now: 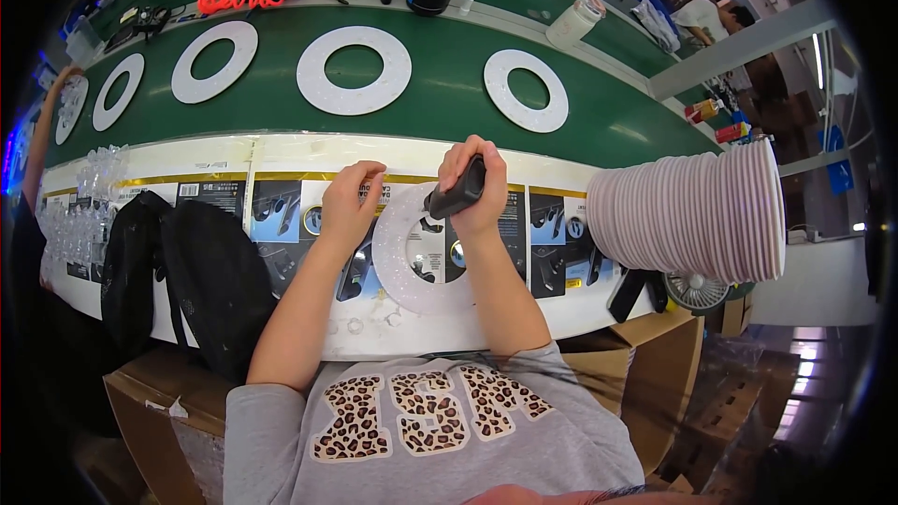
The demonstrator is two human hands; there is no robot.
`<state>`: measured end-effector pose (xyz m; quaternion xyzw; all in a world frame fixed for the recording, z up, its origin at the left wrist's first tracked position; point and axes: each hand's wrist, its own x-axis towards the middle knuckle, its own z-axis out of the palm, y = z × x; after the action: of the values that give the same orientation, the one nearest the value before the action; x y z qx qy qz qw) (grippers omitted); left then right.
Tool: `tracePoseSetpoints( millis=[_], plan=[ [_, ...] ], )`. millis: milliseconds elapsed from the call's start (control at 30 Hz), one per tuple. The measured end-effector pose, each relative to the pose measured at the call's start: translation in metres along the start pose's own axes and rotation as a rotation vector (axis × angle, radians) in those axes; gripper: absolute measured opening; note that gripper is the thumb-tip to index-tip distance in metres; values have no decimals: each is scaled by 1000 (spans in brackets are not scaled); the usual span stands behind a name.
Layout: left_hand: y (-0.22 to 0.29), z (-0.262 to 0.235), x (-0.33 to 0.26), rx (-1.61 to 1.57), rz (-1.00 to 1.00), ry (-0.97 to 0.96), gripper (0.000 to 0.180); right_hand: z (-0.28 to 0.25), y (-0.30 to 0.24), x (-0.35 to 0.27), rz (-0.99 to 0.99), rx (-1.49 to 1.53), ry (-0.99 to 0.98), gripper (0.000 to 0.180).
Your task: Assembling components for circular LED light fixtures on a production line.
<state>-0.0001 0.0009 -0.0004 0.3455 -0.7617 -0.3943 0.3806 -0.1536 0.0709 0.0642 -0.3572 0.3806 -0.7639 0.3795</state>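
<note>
- Near edge of the bench [374, 346]: a few small clear pieces [355, 325] lie just in front of the speckled white ring [391, 266], which rests flat on the printed sheets midway along.
- Progress: work on this ring looks under way and unfinished, as the black bottle [460, 189] is tipped over it; how much remains cannot be told.
- The right hand [479, 182] grips the bottle above the ring's far right part, nozzle end pointing down and left; whether it touches is unclear.
- The left hand [354, 196] hangs just beyond the ring's far left rim, fingers loosely curled, seemingly holding nothing.
- Right end of the bench: a tall stack of rings [687, 210], probably those left to do.
- Beyond the bench's far edge: more rings [354, 105] lie spaced along the green belt [440, 75], perhaps already done.
</note>
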Motion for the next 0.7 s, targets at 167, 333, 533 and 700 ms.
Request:
tracePoseSetpoints(
  millis=[167,333,533,700],
  plan=[
    [0,1,0,7,-2,-5,13,1,3,1,-12,15,25,41],
    [-1,2,1,6,1,2,13,-1,4,2,-15,2,37,41],
    [-2,2,1,18,11,8,13,-2,5,3,-17,-9,36,42],
    [0,1,1,19,0,-3,12,2,1,2,1,1,43,41]
  ],
)
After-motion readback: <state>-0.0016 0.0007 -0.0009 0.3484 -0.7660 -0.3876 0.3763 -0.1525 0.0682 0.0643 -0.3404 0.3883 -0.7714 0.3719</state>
